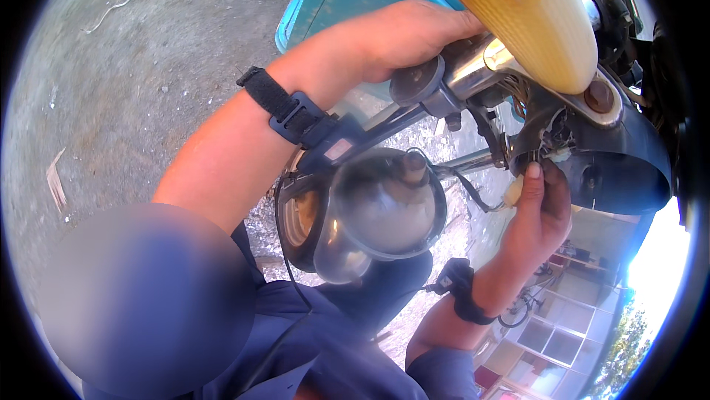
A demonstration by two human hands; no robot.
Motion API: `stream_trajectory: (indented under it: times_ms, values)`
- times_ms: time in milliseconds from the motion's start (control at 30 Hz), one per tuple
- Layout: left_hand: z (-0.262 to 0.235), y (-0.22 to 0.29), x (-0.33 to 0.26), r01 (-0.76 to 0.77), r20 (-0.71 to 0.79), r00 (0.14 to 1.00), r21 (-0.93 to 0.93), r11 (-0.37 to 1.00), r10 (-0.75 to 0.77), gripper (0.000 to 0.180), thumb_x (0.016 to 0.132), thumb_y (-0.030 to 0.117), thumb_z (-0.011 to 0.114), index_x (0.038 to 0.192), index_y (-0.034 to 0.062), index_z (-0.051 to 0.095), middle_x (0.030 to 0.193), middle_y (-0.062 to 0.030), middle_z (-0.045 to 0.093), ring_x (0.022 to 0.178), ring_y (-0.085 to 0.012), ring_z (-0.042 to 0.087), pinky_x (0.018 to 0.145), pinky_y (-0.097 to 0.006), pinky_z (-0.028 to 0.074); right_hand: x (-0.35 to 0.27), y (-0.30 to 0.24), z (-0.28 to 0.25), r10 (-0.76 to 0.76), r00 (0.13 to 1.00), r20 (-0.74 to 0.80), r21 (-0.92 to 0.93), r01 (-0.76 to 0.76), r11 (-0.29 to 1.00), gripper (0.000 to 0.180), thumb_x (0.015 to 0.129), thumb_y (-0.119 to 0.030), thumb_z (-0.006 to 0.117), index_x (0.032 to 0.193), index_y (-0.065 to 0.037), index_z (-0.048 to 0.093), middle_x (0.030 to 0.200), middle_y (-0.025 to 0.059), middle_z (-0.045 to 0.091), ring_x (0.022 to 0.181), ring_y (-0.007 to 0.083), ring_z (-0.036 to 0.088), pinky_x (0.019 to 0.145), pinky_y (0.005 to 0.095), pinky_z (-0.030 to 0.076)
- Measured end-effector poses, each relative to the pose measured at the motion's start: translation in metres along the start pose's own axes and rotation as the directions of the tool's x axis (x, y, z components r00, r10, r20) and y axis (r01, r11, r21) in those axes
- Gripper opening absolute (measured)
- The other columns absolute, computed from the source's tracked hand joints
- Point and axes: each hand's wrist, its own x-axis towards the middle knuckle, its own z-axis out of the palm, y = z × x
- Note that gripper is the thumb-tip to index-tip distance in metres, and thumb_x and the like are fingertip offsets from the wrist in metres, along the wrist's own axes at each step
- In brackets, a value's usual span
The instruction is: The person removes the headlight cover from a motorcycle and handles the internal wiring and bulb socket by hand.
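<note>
My left hand [384, 41] wraps closed around the chrome handlebar [473, 67]; my right hand's [540, 215] fingers [534, 172] pinch a white connector [513, 191] just under the black headlight housing [614, 163].

A large blurred patch [144, 300] hides the scene at seven o'clock. The left hand's [392, 38] fingers vanish behind the chrome handlebar [473, 67]. The pale wooden piece [529, 12] is cut off at twelve o'clock.
</note>
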Motion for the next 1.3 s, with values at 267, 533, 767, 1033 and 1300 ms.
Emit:
stream_trajectory:
  times_ms: [267,533,767,1033,1300]
  values:
    - [-0.013,-0.027,0.014,-0.068,0.023,0.997,-0.032,0.997,0.069,0.056,0.106,0.047,0.053,0.122,-0.0044,0.069,0.116,-0.0144,0.072,0.100,-0.0190,0.067,0.089,-0.032,0.054,-0.011,-0.001,-0.007,-0.048,0.999,0.004,0.031,0.048,0.998,0.019,0.099,-0.012,0.070,0.111,0.003,0.071,0.099,0.0063,0.071,0.076,0.0088,0.062,0.066,0.0207,0.046]
    - [-0.019,-0.023,-0.008,0.010,-0.166,0.985,-0.149,0.989,-0.035,0.044,0.104,0.035,0.059,0.130,-0.0003,0.064,0.122,-0.0108,0.069,0.111,-0.0178,0.063,0.097,-0.031,0.047,-0.038,0.022,-0.024,0.108,0.991,0.084,0.167,-0.121,0.979,0.020,0.098,-0.011,0.070,0.112,0.003,0.070,0.095,0.0063,0.071,0.069,0.0071,0.056,0.060,0.0205,0.039]
    - [-0.003,0.000,-0.043,-0.054,-0.396,0.915,0.079,0.995,0.081,0.038,0.105,0.034,0.056,0.116,-0.0009,0.067,0.097,-0.0092,0.071,0.091,-0.0188,0.067,0.084,-0.032,0.051,-0.051,0.045,-0.019,0.196,0.960,0.197,0.280,-0.247,0.928,0.029,0.096,-0.013,0.074,0.120,0.003,0.068,0.099,0.0070,0.073,0.082,0.0126,0.069,0.066,0.0209,0.047]
    - [0.020,0.018,-0.096,-0.091,-0.408,0.839,0.548,0.831,0.361,0.029,0.103,0.025,0.062,0.116,-0.0001,0.068,0.101,-0.0053,0.071,0.089,-0.0129,0.067,0.082,-0.028,0.053,-0.055,0.071,-0.006,0.037,0.939,0.343,0.410,-0.185,0.893,0.039,0.093,-0.006,0.075,0.127,0.008,0.063,0.119,0.0119,0.068,0.104,0.0173,0.065,0.090,0.0295,0.053]
    - [0.057,-0.018,-0.153,0.217,-0.283,0.959,0.717,0.663,-0.008,0.029,0.098,0.019,0.069,0.119,-0.0009,0.067,0.092,-0.0037,0.071,0.080,-0.0098,0.065,0.073,-0.027,0.053,-0.088,0.109,0.006,0.101,0.951,0.291,0.411,-0.220,0.885,0.053,0.092,-0.019,0.079,0.134,0.008,0.060,0.131,0.0174,0.065,0.119,0.0242,0.062,0.098,0.0353,0.051]
